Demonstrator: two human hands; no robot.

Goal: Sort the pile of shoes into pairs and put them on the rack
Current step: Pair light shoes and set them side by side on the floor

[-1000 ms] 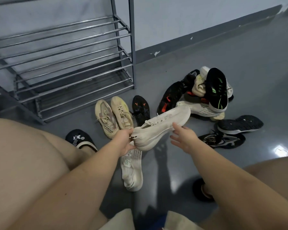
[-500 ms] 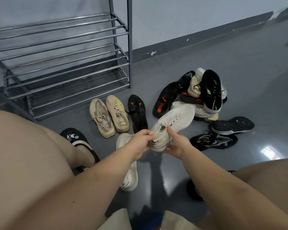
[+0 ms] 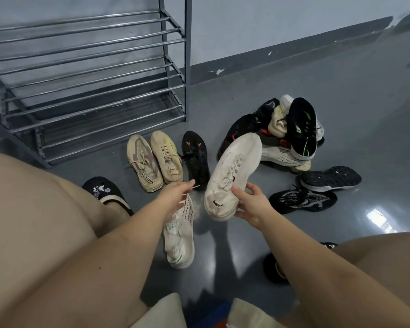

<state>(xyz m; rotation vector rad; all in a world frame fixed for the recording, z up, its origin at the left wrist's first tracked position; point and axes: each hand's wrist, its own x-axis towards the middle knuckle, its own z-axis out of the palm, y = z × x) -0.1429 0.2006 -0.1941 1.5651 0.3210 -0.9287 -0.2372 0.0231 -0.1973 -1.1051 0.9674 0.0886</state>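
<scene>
Your right hand (image 3: 251, 204) grips the white sneaker (image 3: 232, 176) at its heel end, thumb on the collar and fingers curled round the side and under the sole, so the shoe is lifted off the floor (image 3: 317, 91). Your left hand (image 3: 173, 195) is just to the left of that heel, apart from it, fingers loosely extended; a thin lace or pull tab seems to be at its fingertips, but you cannot tell whether it is pinched. The held sneaker's long axis runs from the heel beside your right palm up and to the right, toe pointing toward the pile of shoes (image 3: 289, 133), laces facing up. Below your left hand a second white sneaker (image 3: 179, 235) lies on the floor, its length running away from you, green marks on its side. Two beige sneakers (image 3: 154, 159) sit side by side near the rack (image 3: 186, 67), toes toward it, with a black sneaker (image 3: 195, 159) just to their right. Two more dark shoes (image 3: 317, 188) lie right of the held sneaker, one sole-up.
</scene>
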